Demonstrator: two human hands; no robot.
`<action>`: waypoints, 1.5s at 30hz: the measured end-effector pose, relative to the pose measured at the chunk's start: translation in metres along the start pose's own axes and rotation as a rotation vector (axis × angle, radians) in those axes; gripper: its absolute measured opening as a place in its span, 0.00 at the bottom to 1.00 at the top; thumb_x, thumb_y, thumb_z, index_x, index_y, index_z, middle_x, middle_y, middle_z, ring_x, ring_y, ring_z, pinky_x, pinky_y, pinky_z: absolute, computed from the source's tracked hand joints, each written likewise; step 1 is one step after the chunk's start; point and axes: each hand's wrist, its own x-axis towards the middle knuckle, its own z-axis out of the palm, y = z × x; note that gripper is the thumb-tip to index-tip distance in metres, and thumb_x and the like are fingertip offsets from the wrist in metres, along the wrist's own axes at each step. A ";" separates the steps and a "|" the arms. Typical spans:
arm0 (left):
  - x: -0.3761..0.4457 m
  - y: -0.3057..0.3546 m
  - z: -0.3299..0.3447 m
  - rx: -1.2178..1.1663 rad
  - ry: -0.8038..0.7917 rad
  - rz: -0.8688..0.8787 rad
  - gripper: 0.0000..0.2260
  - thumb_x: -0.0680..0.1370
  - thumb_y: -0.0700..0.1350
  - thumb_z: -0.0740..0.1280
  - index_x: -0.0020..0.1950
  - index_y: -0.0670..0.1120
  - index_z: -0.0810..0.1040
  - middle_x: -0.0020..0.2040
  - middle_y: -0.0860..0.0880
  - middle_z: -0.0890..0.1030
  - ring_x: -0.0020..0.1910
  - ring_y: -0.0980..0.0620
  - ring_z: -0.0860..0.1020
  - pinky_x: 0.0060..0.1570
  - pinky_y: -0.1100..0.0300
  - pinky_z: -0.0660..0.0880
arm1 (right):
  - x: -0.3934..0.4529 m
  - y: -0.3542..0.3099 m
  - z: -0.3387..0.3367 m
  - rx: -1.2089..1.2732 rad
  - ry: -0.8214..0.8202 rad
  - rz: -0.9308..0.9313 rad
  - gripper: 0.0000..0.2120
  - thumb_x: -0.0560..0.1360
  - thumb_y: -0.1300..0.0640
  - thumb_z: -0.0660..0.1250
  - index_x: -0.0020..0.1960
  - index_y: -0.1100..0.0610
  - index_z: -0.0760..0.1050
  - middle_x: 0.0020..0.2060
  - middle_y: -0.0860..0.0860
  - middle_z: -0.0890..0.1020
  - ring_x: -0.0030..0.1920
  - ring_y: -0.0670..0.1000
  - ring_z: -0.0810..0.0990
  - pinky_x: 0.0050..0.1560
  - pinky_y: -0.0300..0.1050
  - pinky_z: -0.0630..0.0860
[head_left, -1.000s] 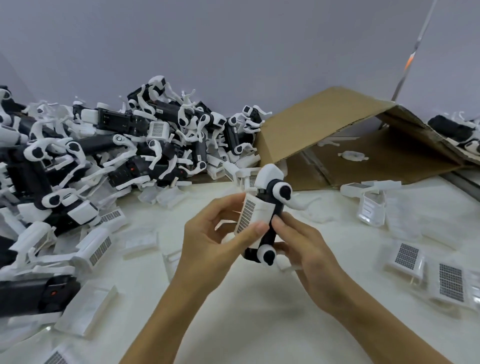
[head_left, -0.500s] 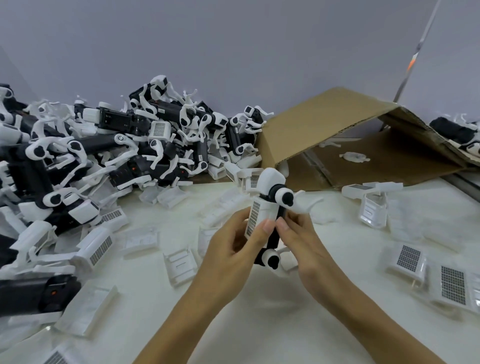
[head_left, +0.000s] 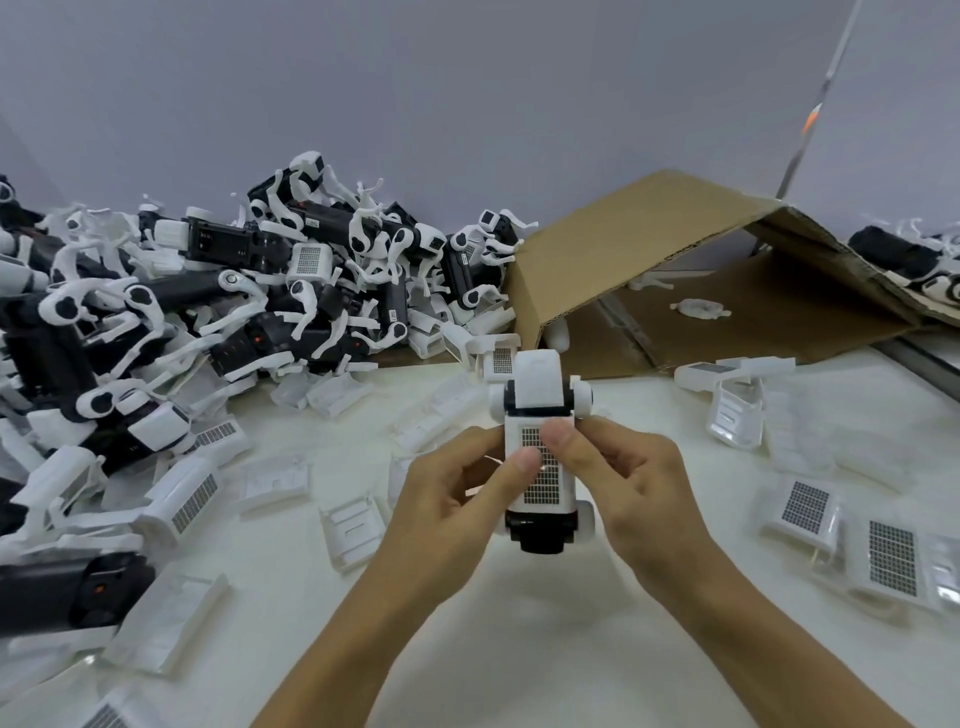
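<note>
A small white-and-black toy robot body (head_left: 540, 400) with a dotted grid cover on its top is held upright above the white table (head_left: 519, 623), near the middle of the head view. My left hand (head_left: 457, 493) grips it from the left, thumb pressed on the grid cover. My right hand (head_left: 623, 478) holds it from the right, thumb on the upper part of the cover. The black underside end shows at the bottom, below my fingers.
A large heap of black-and-white robot bodies and white legs (head_left: 234, 291) fills the left and back. Loose white covers (head_left: 353, 525) lie around my hands, gridded ones (head_left: 805, 509) at right. An opened cardboard box (head_left: 675, 270) lies on its side behind.
The toy has turned from side-on to face me with the grid cover on top, and both thumbs now press on that cover. My hands have shifted slightly right.
</note>
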 end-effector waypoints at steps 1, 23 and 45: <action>-0.001 -0.001 0.001 -0.009 0.024 0.009 0.17 0.74 0.57 0.69 0.56 0.49 0.85 0.49 0.46 0.86 0.52 0.44 0.84 0.53 0.42 0.80 | 0.000 -0.001 -0.001 0.014 -0.017 0.016 0.12 0.73 0.42 0.66 0.48 0.45 0.85 0.45 0.46 0.88 0.50 0.46 0.86 0.45 0.34 0.80; 0.007 0.004 -0.003 -0.017 0.177 0.018 0.11 0.76 0.54 0.73 0.54 0.50 0.87 0.49 0.52 0.87 0.50 0.53 0.85 0.54 0.52 0.82 | -0.003 -0.006 0.005 -0.110 -0.004 0.024 0.08 0.69 0.40 0.69 0.47 0.32 0.84 0.46 0.40 0.87 0.52 0.43 0.85 0.51 0.34 0.79; 0.068 -0.011 -0.126 0.775 0.797 0.425 0.08 0.79 0.35 0.70 0.57 0.35 0.82 0.45 0.41 0.83 0.35 0.46 0.80 0.40 0.69 0.75 | 0.013 -0.025 -0.024 0.199 0.196 0.446 0.19 0.60 0.46 0.75 0.40 0.58 0.75 0.35 0.57 0.77 0.37 0.54 0.75 0.34 0.47 0.72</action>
